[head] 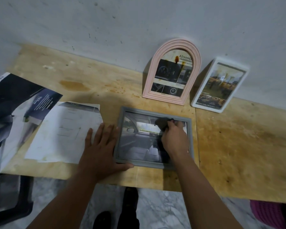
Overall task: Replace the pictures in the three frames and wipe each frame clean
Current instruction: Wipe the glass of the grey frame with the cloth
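the wiping step looks underway: the grey frame (153, 139) lies flat on the counter (238, 138), the left hand (101, 146) spread against its left edge, the right hand (174, 138) pinching a dark cloth (162, 123) on the glass. the pink arched frame (172, 71) and white frame (220, 85) lean against the wall; next, probably, the cloth sweeps the remaining glass and border.

The counter (238, 146) is pale, stained wood with a matt, scuffed face. The grey frame (155, 164) looks matt and smooth, its pane glossy under a dark cloth (161, 123). The brochure (15, 103) is glossy paper; the wall (139, 22) is rough, marked plaster.
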`<control>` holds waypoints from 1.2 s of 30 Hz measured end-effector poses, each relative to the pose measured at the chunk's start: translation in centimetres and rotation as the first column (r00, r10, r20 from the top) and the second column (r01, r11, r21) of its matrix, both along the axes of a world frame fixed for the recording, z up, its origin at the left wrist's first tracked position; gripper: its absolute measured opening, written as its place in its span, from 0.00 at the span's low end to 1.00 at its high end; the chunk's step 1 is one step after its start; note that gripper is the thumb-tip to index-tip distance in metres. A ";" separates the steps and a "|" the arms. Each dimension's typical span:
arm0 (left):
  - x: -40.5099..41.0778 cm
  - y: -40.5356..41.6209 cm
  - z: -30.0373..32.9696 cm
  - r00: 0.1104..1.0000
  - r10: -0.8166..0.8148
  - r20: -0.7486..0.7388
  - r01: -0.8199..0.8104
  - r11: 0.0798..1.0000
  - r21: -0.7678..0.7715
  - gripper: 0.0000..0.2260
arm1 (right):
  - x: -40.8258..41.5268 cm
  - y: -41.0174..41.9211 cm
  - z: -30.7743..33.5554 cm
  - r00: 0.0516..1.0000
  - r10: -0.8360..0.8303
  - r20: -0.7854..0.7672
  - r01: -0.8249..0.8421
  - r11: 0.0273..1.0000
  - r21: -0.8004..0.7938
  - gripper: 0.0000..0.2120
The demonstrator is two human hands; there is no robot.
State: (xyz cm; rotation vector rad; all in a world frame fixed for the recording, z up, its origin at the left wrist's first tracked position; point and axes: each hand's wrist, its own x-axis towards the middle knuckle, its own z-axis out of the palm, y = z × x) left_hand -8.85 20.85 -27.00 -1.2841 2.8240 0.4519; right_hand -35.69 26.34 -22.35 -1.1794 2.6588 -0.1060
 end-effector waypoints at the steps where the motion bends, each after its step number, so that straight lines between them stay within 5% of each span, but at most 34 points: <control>1: 0.0 0.0 0.1 1.000 0.001 0.003 -0.001 1.000 0.002 0.61 | 1.4 -0.7 -0.1 0.998 0.058 0.011 -0.058 0.998 -0.023 0.16; 9: 0.0 -0.1 0.0 1.000 -0.005 0.014 0.004 1.000 0.026 0.61 | 9.3 -1.8 -1.1 0.884 0.462 0.066 -0.462 0.887 -0.018 0.15; 15: 0.0 -0.1 0.1 1.000 -0.007 0.018 0.006 0.999 0.038 0.62 | 5.3 3.5 1.6 0.640 0.686 0.345 -0.706 0.703 -0.088 0.20; 20: 0.0 -0.2 0.4 1.000 0.012 0.009 -0.012 0.999 0.039 0.63 | -4.2 4.4 3.8 0.867 0.494 0.067 -0.497 0.849 0.176 0.19; 22: 0.0 -0.1 0.4 1.000 0.008 0.005 -0.008 0.999 0.034 0.62 | -4.5 6.1 3.7 0.866 0.499 0.027 -0.485 0.828 0.280 0.20; 26: 0.1 0.0 0.4 1.000 0.004 -0.009 -0.004 1.000 0.018 0.62 | 0.9 8.2 2.0 0.842 0.529 0.106 -0.540 0.818 0.198 0.22; 31: 0.0 0.0 0.2 1.000 0.004 -0.003 -0.004 1.000 0.006 0.62 | 6.5 6.0 1.5 0.773 0.631 -0.064 -0.619 0.773 0.140 0.21; 36: 0.2 -0.1 -0.2 1.000 -0.014 -0.009 0.014 1.000 0.007 0.60 | 10.6 3.2 0.3 0.759 0.651 -0.002 -0.650 0.759 0.047 0.20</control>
